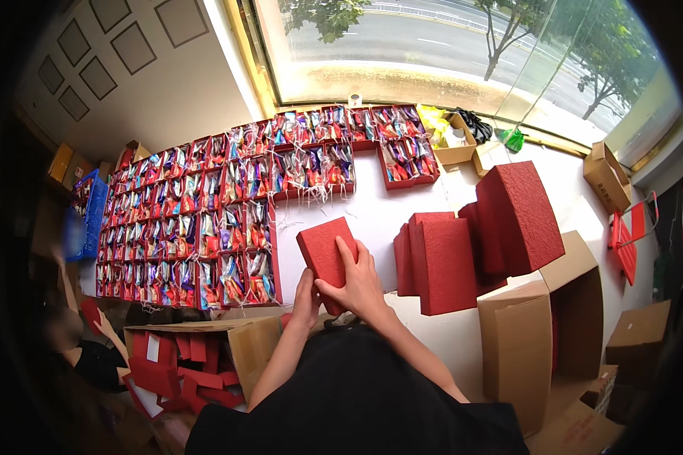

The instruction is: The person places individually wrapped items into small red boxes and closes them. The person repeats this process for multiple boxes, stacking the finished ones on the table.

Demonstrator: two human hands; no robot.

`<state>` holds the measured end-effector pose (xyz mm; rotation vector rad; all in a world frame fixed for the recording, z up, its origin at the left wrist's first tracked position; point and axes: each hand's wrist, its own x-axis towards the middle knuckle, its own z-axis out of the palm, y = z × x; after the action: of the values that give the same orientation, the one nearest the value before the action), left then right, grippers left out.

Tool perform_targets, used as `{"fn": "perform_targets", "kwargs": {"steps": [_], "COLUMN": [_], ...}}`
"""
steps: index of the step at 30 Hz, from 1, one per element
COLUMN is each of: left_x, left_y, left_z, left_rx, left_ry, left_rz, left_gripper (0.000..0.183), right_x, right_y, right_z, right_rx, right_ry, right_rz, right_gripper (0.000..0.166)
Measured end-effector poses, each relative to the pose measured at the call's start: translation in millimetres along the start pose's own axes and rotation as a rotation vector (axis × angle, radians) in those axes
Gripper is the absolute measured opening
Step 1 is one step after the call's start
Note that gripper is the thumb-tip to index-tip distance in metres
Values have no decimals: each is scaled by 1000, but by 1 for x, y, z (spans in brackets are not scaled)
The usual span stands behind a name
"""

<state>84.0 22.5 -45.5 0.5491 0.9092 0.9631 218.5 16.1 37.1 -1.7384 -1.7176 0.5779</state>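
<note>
Both of my hands hold one red textured gift box (325,250) in front of my body, over the near edge of the white tabletop (307,220). My left hand (305,298) grips its lower left side. Across the top face lie the fingers of my right hand (359,278), its thumb near the lower edge. Just right of this hand stand stacked red boxes (447,264), with a taller pile of red boxes (521,219) behind them. To the left, rows of red box trays (274,250) are packed with colourful wrapped packets (190,190) and white ties.
A carton of red lids (205,325) sits at my lower left. Near it, another person's hand (107,329) holds a red piece. An open cardboard carton (515,347) stands at right, with a red folding chair (623,244) beyond. A blue crate (94,219) borders the far left.
</note>
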Motion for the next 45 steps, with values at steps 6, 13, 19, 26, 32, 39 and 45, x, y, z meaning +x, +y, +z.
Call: {"fn": "perform_targets", "kwargs": {"steps": [6, 13, 19, 26, 32, 39, 45], "left_x": [-54, -31, -39, -122, -238, -264, -267], "left_y": [60, 26, 38, 100, 104, 143, 104], "left_z": [107, 144, 31, -144, -263, -307, -347], "left_rx": [184, 455, 439, 1488, 1689, 1625, 1042], "left_ry": [-518, -542, -138, 924, 1503, 1637, 2013], "left_rz": [277, 372, 324, 674, 313, -219, -323], "left_gripper": [65, 65, 48, 27, 24, 57, 82], "right_x": [-48, -34, -43, -39, -37, -34, -34], "right_y": [-71, -15, -31, -68, -58, -43, -26], "right_z": [-151, -160, -152, -96, -47, -27, -21], "right_rx": [-245, -512, -440, 3, -146, -241, -270], "right_ry": [220, 319, 358, -206, -664, -759, -749], "right_rz": [-117, 217, 20, -415, -605, -614, -540], "right_gripper": [86, 71, 61, 53, 51, 53, 55]}}
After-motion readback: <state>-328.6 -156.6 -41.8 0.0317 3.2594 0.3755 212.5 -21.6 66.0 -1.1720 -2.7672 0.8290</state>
